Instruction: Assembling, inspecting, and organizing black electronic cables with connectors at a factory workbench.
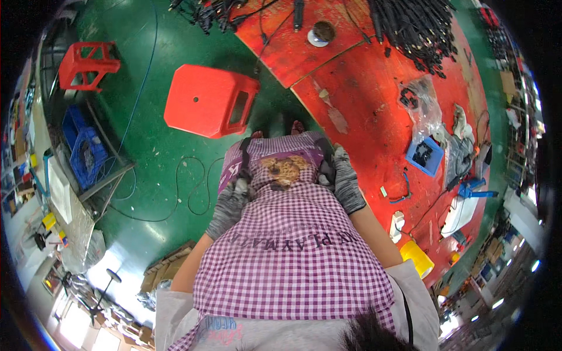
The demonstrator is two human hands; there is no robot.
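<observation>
Resting against the checked purple apron [293,213], which hangs down my front at the middle of the view, my two grey-gloved hands sit one on each side of it. Left hand [230,202] lies at ten o'clock from the apron's middle, right hand [349,182] between one and two. I cannot tell whether the fingers of either one are pinching the cloth or only lying on it. By each, a dark patch too unclear to name shows on the apron, with a brown bear picture [287,168] between them.

Just past my right hand, the red table [374,134] spreads from twelve round to three o'clock. On it, a blue tray [432,164] holding small black pieces is at two, a clear plastic bag [429,114] just beyond it, and a yellow roll [417,259] past three. A heap of black cables [410,29] lies at one o'clock, and a round tin [319,38] near twelve.

Over the green floor [158,167], a red stool [196,99] stands at eleven; another red stool [88,64] and a blue crate [88,155] are farther off around ten, with a loose dark cord [181,178] looping nearer me.
</observation>
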